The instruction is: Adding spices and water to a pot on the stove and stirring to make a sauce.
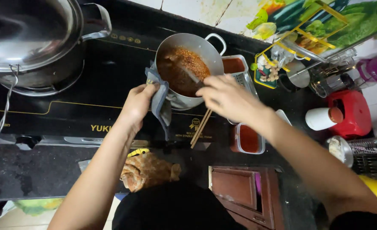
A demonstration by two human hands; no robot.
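Observation:
A steel pot [209, 51] with brown-red sauce and chopped bits sits tilted on the black stove [112, 81]. My left hand [138, 103] grips the pot's near handle through a grey cloth [159, 102]. My right hand [224, 97] holds a pair of wooden chopsticks [200, 129] together with a utensil [191, 76] that reaches into the sauce. Just right of the pot stands a rectangular container of red sauce [234, 65].
A large steel pot with lid [31, 38] occupies the left burner. A clear tub of red paste [248, 139] stands near my right wrist. Jars, a red container [350, 113], a white bottle [322, 118] and a wire rack crowd the right. A crumpled orange cloth [148, 170] lies by the counter edge.

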